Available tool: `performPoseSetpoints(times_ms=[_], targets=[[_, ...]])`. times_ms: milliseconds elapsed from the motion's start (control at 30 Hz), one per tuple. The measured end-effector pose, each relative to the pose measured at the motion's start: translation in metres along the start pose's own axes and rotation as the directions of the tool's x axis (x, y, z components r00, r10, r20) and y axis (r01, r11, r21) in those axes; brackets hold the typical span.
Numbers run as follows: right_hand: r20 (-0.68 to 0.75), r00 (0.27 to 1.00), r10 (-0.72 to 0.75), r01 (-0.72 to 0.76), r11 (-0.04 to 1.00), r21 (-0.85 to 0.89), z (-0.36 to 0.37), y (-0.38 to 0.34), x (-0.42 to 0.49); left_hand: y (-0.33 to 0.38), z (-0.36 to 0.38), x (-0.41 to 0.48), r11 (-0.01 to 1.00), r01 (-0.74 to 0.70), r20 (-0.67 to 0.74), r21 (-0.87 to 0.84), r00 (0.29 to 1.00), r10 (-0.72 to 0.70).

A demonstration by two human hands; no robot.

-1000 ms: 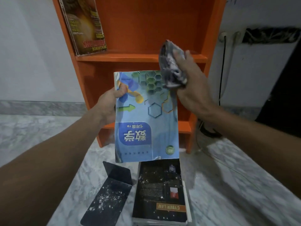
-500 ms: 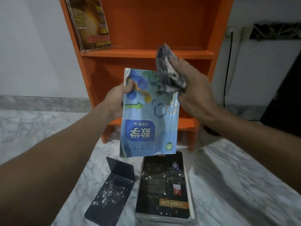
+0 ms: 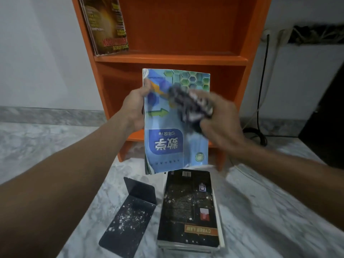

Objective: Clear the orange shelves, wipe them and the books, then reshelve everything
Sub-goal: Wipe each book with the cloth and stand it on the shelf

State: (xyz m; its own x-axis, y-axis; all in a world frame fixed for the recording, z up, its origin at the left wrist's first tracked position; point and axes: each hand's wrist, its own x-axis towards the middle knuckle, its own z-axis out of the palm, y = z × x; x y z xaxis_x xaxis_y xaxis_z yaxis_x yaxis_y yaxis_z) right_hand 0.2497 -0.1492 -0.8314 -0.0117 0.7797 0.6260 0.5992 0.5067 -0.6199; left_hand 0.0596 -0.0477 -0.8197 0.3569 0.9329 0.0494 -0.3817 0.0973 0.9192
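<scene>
The blue book (image 3: 176, 127) is held upright in the air, in front of the lower bay of the orange shelves (image 3: 171, 59), its cover facing the camera and its print upside down. The left hand (image 3: 136, 108) pinches it at the upper left edge, thumb on the cover and fingers curled behind. The right hand (image 3: 219, 123) has its fingers closed round a bunched dark cloth (image 3: 188, 107), which is pressed on the upper middle of the cover.

The book looks thin, light and soft-covered, so it will likely bend under the cloth. A hold along the spine edge, with the fingers spread behind as backing, should steady it. The glossy cover may slip in a light pinch.

A magazine (image 3: 107, 25) leans at the left end of the upper shelf, cut off by the top of the frame. On the floor (image 3: 260, 211) lie a black book (image 3: 189, 207) and, just beside its left edge, a dark bookend (image 3: 130, 211), both speckled white.

The right hand and the cloth are blurred, so the exact lie of those fingers is hard to read. The book's back cover and the shelf behind it are hidden.
</scene>
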Motion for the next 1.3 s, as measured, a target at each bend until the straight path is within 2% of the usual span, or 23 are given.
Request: performPoseSetpoints(times_ms=[33,67,200,233,300,333,367,433,500,533,567,600,633,733,800,833,900,933,967,1067,1167,1233,1300], targets=[[-0.095,0.994,-0.054,0.049,0.998,-0.049,-0.005,-0.006,0.024,0.0,0.004,0.0,1.0,-0.002,0.017,-0.006,1.0,0.002],[-0.108,0.988,-0.11,0.1,0.991,-0.093,-0.003,-0.015,0.038,0.0,0.008,0.0,1.0,-0.012,0.037,-0.009,0.999,0.012],[0.235,0.955,-0.182,0.247,0.926,-0.287,0.042,0.008,-0.023,0.007,0.019,-0.003,0.999,-0.044,0.013,0.028,0.999,0.044],[0.368,0.909,-0.196,0.316,0.9,-0.3,0.053,0.024,-0.053,0.008,0.016,-0.003,0.998,-0.06,-0.01,0.037,0.998,0.061],[0.685,0.715,-0.14,0.39,0.893,-0.225,0.056,0.036,-0.102,0.008,0.006,-0.002,0.998,-0.054,-0.021,0.013,0.998,0.055],[0.771,0.63,-0.095,0.379,0.904,-0.199,0.05,0.034,-0.112,0.008,0.002,-0.002,0.999,-0.038,-0.022,0.002,0.999,0.039],[0.786,0.616,-0.055,0.323,0.927,-0.188,0.043,0.03,-0.11,0.008,0.001,-0.002,1.0,-0.026,-0.022,0.003,0.999,0.026],[0.629,0.777,-0.003,0.143,0.975,-0.172,0.027,0.014,-0.083,0.008,-0.001,-0.004,1.0,-0.022,-0.02,0.019,1.0,0.023],[0.278,0.96,0.003,0.04,0.988,-0.147,0.006,-0.004,-0.033,0.008,0.003,-0.007,0.999,-0.019,-0.025,0.026,0.999,0.019],[0.086,0.995,-0.041,0.054,0.987,-0.154,-0.003,-0.012,-0.006,0.008,0.006,-0.008,1.0,-0.01,-0.02,0.019,1.0,0.011],[-0.049,0.994,-0.099,0.09,0.983,-0.163,-0.01,-0.019,0.019,0.007,0.01,-0.008,1.0,-0.001,-0.001,0.009,1.0,0.001],[-0.105,0.985,-0.139,0.119,0.978,-0.173,-0.012,-0.025,0.038,0.007,0.013,-0.008,1.0,0.009,0.024,-0.001,1.0,-0.009],[-0.09,0.987,-0.131,0.113,0.978,-0.175,-0.007,-0.026,0.048,0.006,0.017,-0.007,1.0,0.015,0.051,-0.008,0.999,-0.015],[0.12,0.985,-0.123,0.154,0.943,-0.294,0.027,-0.009,0.018,0.008,0.026,-0.01,0.999,0.035,0.079,-0.004,0.996,-0.035],[0.341,0.925,-0.165,0.28,0.905,-0.32,0.047,0.013,-0.042,0.009,0.022,-0.009,1.0,0.009,0.036,0.01,0.999,-0.009],[0.503,0.852,-0.146,0.33,0.895,-0.299,0.052,0.02,-0.071,0.008,0.017,-0.008,1.0,-0.006,0.012,0.005,1.0,0.006],[0.792,0.61,-0.019,0.35,0.903,-0.248,0.052,0.029,-0.111,0.006,0.008,-0.004,0.999,-0.009,-0.029,-0.03,1.0,0.008],[0.847,0.529,0.046,0.302,0.923,-0.239,0.052,0.032,-0.122,0.005,0.006,-0.002,0.999,-0.011,-0.047,-0.043,0.999,0.009],[0.855,0.51,0.091,0.228,0.944,-0.237,0.052,0.031,-0.124,0.003,0.004,0.003,0.998,-0.021,-0.075,-0.052,0.997,0.017],[0.796,0.556,0.237,-0.073,0.969,-0.238,0.053,0.027,-0.098,-0.002,0.0,0.009,0.994,-0.09,-0.2,-0.064,0.977,0.075],[0.819,0.4,0.411,-0.286,0.905,-0.315,0.057,0.042,-0.067,-0.01,-0.006,0.016,0.994,-0.108,-0.359,-0.018,0.929,0.094],[0.799,0.35,0.489,-0.289,0.867,-0.405,0.069,0.062,-0.071,-0.014,-0.011,0.021,0.995,-0.097,-0.41,0.01,0.907,0.092],[0.767,0.327,0.552,-0.173,0.833,-0.526,0.084,0.083,-0.09,-0.017,-0.014,0.024,0.995,-0.097,-0.429,0.019,0.898,0.095]])
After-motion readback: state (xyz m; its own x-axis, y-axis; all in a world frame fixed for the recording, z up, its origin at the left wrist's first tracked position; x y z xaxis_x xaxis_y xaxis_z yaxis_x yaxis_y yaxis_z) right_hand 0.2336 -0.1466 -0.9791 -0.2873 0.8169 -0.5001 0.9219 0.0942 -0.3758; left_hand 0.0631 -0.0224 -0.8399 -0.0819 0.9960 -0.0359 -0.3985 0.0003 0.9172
